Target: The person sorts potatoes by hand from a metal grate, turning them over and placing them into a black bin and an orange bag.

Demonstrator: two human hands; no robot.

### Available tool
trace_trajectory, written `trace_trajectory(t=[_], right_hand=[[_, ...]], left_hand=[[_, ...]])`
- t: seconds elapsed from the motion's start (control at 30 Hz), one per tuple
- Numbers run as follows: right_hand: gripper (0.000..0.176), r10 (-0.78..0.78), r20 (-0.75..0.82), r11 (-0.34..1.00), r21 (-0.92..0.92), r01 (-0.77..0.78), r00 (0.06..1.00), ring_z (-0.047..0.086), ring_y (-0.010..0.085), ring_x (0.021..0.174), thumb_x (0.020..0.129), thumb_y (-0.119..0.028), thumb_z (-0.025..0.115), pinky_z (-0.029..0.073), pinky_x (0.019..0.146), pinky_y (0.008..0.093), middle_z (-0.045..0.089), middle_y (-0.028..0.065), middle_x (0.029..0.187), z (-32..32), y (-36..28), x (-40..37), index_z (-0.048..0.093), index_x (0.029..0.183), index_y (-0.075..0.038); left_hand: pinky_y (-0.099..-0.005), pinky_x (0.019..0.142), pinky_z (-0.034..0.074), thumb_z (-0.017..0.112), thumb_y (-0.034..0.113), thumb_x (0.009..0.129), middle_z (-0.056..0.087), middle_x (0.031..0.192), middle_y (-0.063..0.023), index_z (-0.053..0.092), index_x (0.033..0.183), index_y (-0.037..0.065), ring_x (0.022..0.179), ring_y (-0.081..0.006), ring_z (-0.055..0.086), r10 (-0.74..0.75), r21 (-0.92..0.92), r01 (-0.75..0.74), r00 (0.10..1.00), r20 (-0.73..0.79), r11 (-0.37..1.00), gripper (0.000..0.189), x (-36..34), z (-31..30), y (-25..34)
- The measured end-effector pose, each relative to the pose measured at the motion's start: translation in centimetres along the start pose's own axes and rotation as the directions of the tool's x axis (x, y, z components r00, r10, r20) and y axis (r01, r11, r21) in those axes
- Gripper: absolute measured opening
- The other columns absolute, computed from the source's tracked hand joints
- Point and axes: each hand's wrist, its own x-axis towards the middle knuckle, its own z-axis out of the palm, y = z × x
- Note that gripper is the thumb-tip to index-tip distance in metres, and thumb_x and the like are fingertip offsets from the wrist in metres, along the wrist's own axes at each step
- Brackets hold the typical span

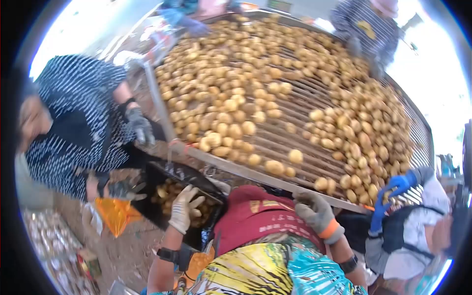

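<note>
My left hand point(186, 209), in a pale work glove, reaches over a crate lined with black plastic point(183, 172). Its fingers are spread and nothing shows in them. Potatoes point(170, 192) lie inside the crate beside and below the hand. My right hand point(314, 214) wears a grey glove with an orange cuff band. It hovers by the right side of my dark red apron point(265, 214), close to the near rim of the slatted sorting table point(236, 169). The fingers there are loosely bent, with nothing visible in them. Many loose potatoes point(231, 105) cover the table's slats.
A person in a patterned top point(81, 113) stands at the left, gloved hands near the crate. At the right, another person's blue gloves point(393, 189) touch potatoes. Two more people work along the far side. An orange bag point(117, 216) hangs at the left, above filled bags point(49, 236).
</note>
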Motion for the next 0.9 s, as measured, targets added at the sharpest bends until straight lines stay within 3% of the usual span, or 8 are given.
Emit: trace_trajectory(t=[0.1,0.23,0.27,0.43,0.5,0.57,0.7,0.9], right_hand=[[0.035,-0.011,-0.090,0.999,-0.035,0.008,0.996,0.062,0.0072,0.086,0.093,-0.009,0.069,0.052,0.073,0.0221,0.066,0.0049,0.109,-1.3,1.2,-1.1,0.060,0.126,-0.001],[0.028,0.039,-0.188,0.998,0.045,-0.031,0.981,0.057,0.0024,0.077,0.098,-0.010,0.060,0.048,0.064,0.0185,0.065,0.0001,0.098,-3.5,2.2,-2.5,0.060,0.125,-0.001],[0.027,0.029,-0.202,0.997,0.069,-0.015,0.979,0.057,0.0026,0.077,0.098,-0.009,0.060,0.048,0.065,0.0183,0.065,-0.0003,0.097,-4.3,2.7,-2.9,0.060,0.124,-0.001],[0.027,-0.046,-0.354,0.999,-0.018,0.042,0.934,0.058,0.0033,0.080,0.094,-0.011,0.067,0.051,0.071,0.0214,0.068,-0.0002,0.102,-9.3,7.3,-4.7,0.064,0.119,-0.001],[0.027,0.044,-0.389,0.999,0.003,-0.046,0.920,0.064,0.0085,0.079,0.092,-0.012,0.069,0.053,0.071,0.0240,0.071,0.0036,0.100,-11.4,6.8,-4.4,0.065,0.117,-0.002],[0.029,-0.291,-0.433,0.877,-0.477,0.057,0.853,0.070,0.0212,0.082,0.089,-0.014,0.072,0.056,0.073,0.0307,0.072,0.0114,0.101,-13.3,6.7,-3.2,0.066,0.116,-0.005],[0.041,-0.331,-0.271,0.610,-0.792,-0.015,0.904,0.066,0.0367,0.103,0.088,-0.027,0.070,0.053,0.089,0.0444,0.069,0.0184,0.107,-14.6,4.4,1.2,0.062,0.125,-0.012],[0.051,-0.072,0.055,0.648,-0.756,0.089,0.996,0.062,0.0389,0.112,0.084,-0.030,0.072,0.050,0.094,0.0462,0.065,0.0207,0.118,-10.5,2.9,8.9,0.057,0.128,-0.009]], left_hand=[[-0.0294,0.070,0.058,0.062,0.022,0.096,0.054,0.142,-0.0185,0.037,0.152,0.005,0.114,-0.0277,0.066,0.199,0.299,-0.378,0.849,0.490,0.876,0.063,-1.1,11.4,0.1],[-0.0388,0.114,0.038,0.066,0.005,0.086,0.042,0.150,-0.0245,0.038,0.149,0.001,0.139,-0.0353,0.045,0.258,0.388,-0.921,0.367,0.894,-0.034,0.068,0.4,22.0,0.6],[-0.0393,0.119,0.030,0.068,0.006,0.082,0.035,0.154,-0.0273,0.038,0.149,0.002,0.146,-0.0389,0.031,0.255,0.335,-0.941,0.338,0.906,0.058,0.073,2.1,23.8,0.1],[-0.0405,0.118,0.033,0.070,0.013,0.084,0.034,0.156,-0.0256,0.035,0.151,0.007,0.143,-0.0403,0.036,0.024,0.596,-0.787,0.600,0.799,-0.156,0.076,6.2,27.7,-2.1],[-0.0410,0.117,0.034,0.072,0.015,0.083,0.035,0.155,-0.0250,0.036,0.151,0.007,0.142,-0.0398,0.038,0.070,0.596,-0.803,0.595,0.801,-0.002,0.077,7.1,27.3,-2.3],[-0.0403,0.118,0.033,0.075,0.016,0.081,0.033,0.156,-0.0244,0.037,0.151,0.007,0.144,-0.0388,0.035,0.073,0.614,-0.789,0.614,0.786,0.027,0.080,7.1,27.1,-2.2],[-0.0374,0.120,0.030,0.078,0.017,0.078,0.029,0.159,-0.0235,0.033,0.154,0.009,0.149,-0.0363,0.027,0.073,0.632,-0.775,0.631,0.773,-0.001,0.089,6.7,26.4,-1.7],[-0.0390,0.118,0.032,0.073,0.015,0.083,0.031,0.157,-0.0260,0.033,0.153,0.009,0.145,-0.0393,0.033,0.095,0.704,-0.707,0.698,0.709,-0.062,0.081,5.9,26.1,-1.7]])
